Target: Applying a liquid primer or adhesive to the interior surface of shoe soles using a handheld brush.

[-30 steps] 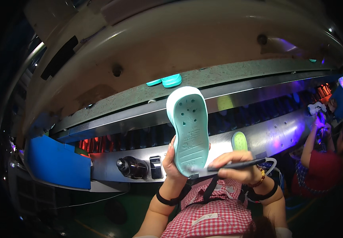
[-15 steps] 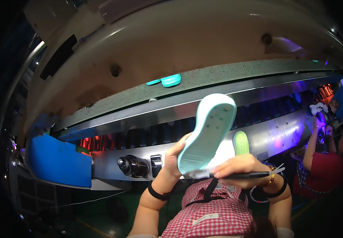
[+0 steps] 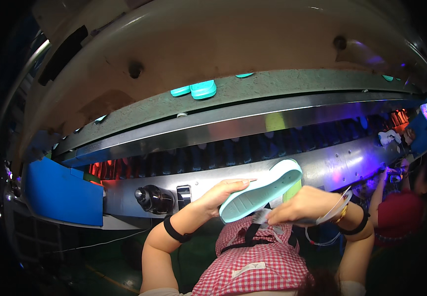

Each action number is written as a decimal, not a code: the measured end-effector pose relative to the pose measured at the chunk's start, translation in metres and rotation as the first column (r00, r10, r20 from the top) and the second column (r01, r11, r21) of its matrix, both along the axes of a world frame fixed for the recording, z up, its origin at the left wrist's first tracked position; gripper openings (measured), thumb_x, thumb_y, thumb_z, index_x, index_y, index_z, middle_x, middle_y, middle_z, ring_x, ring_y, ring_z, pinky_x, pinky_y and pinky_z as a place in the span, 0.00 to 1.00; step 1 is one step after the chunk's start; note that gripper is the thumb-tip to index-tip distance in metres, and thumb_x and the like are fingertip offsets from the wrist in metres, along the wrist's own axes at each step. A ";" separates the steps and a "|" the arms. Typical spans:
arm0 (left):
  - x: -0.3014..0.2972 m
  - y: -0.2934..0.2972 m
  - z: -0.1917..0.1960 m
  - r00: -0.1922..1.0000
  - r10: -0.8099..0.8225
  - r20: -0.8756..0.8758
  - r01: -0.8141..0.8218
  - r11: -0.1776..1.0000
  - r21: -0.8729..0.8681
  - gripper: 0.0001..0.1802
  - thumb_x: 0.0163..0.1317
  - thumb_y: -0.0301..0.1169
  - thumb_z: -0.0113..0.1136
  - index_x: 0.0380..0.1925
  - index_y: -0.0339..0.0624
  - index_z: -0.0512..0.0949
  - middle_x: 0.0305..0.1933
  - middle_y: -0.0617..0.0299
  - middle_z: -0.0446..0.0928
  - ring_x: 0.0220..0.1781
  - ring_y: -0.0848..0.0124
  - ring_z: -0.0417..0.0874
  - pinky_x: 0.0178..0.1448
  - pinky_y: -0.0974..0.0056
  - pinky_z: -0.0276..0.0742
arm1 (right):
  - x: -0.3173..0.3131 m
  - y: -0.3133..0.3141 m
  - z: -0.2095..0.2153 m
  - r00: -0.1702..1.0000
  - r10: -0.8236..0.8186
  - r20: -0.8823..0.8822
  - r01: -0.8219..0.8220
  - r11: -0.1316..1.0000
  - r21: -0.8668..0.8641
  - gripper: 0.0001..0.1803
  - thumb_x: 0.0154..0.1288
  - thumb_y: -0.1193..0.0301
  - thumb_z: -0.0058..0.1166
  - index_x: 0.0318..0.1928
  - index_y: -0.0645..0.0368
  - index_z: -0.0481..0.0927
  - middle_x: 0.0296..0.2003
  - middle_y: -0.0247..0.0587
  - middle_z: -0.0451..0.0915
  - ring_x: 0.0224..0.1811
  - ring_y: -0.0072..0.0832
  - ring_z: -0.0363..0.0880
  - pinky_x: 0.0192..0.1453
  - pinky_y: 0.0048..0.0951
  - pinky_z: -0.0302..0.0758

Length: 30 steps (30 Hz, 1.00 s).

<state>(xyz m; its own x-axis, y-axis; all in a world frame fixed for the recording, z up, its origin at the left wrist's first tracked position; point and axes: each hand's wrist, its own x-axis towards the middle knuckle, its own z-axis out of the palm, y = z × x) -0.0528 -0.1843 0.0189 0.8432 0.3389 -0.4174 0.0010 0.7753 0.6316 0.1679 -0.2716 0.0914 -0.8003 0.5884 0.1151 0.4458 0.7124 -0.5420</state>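
Observation:
In my left hand [image 3: 221,196] is a pale aqua foam shoe sole [image 3: 260,195], gripped by its left edge and tilted, toe up to the right. Its raised rim and ridged heel area show. My right hand [image 3: 306,204] is closed round a brush, whose pale bristles [image 3: 260,216] lie close by the sole's lower edge; whether they touch it I cannot tell. The brush's handle is mostly hidden by my fingers. Behind the sole, partly covered, a yellow-green sole [image 3: 292,191] lies on the metal ledge.
A dark bottle [image 3: 155,199] and a phone-like dark rectangle [image 3: 184,195] are on the metal ledge [image 3: 341,165]. Beyond it run a row of dark rollers and a belt [image 3: 253,89] carrying aqua shoes [image 3: 203,90]. A blue housing [image 3: 63,192] stands left; another person [image 3: 401,212] works at right.
The sole has turned from upright to a flatter slant and moved lower right. The brush has come off its heel end. Aqua shoes on the belt have shifted left in view.

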 end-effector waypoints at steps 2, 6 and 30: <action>-0.001 -0.001 0.003 1.000 0.017 0.018 -0.017 1.000 -0.013 0.24 0.61 0.34 0.52 0.54 0.30 0.66 0.54 0.48 0.70 0.51 0.64 0.76 0.56 0.64 0.72 | 0.006 0.002 -0.005 0.994 -0.108 -0.021 0.105 0.988 -0.113 0.15 0.47 0.75 0.52 0.40 0.53 0.78 0.39 0.34 0.79 0.41 0.34 0.78 0.43 0.31 0.75; 0.002 0.002 -0.003 1.000 -0.002 -0.008 0.002 1.000 0.003 0.24 0.61 0.34 0.52 0.54 0.30 0.66 0.54 0.48 0.70 0.51 0.64 0.76 0.55 0.64 0.72 | 0.009 -0.003 -0.016 0.995 -0.058 0.079 0.057 0.998 0.015 0.15 0.49 0.74 0.51 0.41 0.53 0.77 0.41 0.34 0.79 0.40 0.34 0.79 0.41 0.31 0.76; 0.001 -0.017 -0.010 0.974 0.222 0.043 -0.226 0.964 0.140 0.26 0.64 0.40 0.44 0.56 0.31 0.64 0.50 0.51 0.72 0.47 0.67 0.77 0.51 0.66 0.73 | -0.027 0.008 -0.049 0.671 -0.650 -0.357 0.349 0.701 -0.622 0.09 0.56 0.72 0.56 0.36 0.64 0.80 0.26 0.37 0.80 0.28 0.18 0.76 0.32 0.20 0.72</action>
<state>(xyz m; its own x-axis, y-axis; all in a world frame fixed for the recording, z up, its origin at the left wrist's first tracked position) -0.0515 -0.2016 0.0091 0.7489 0.5753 -0.3290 -0.1810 0.6551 0.7335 0.1405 -0.2636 0.0428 -0.2564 0.9666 -0.0001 0.1928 0.0510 -0.9799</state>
